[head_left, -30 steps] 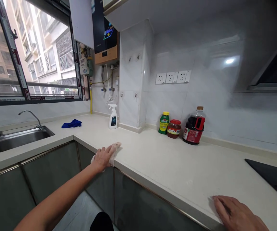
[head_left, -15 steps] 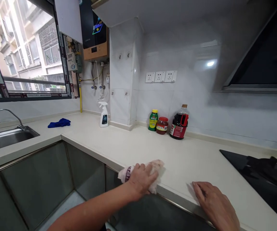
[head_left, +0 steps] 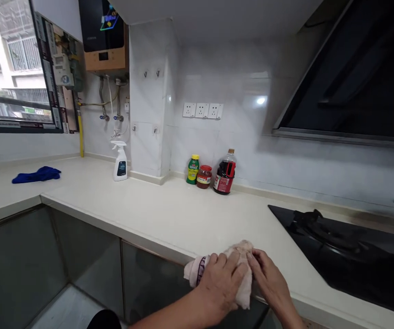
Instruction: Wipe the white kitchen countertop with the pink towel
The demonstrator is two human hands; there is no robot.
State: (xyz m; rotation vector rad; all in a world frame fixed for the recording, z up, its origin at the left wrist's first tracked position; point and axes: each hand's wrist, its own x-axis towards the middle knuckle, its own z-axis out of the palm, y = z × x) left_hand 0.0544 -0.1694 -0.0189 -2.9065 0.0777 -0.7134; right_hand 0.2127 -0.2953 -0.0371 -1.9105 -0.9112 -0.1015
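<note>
A pale pinkish cloth [head_left: 242, 250] with a dark purple band lies bunched over the front edge of the white countertop [head_left: 169, 214]. My left hand [head_left: 221, 284] is closed over the cloth, and one corner hangs down past the edge. Against the cloth's right side, my right hand [head_left: 269, 279] has its thumb and fingers closed on the fabric; part of its grip is hidden behind the cloth.
A black gas hob [head_left: 334, 246] lies to the right under the range hood [head_left: 351, 82]. Along the wall stand a green bottle [head_left: 193, 170], a red-lidded jar [head_left: 204, 177], a dark sauce bottle [head_left: 223, 176] and a spray bottle [head_left: 120, 163]. A blue cloth [head_left: 37, 175] lies far left.
The view has turned right. My left hand has moved right with the cloth, and my right hand, earlier resting apart on the counter edge, has come to the cloth and taken hold of it.
</note>
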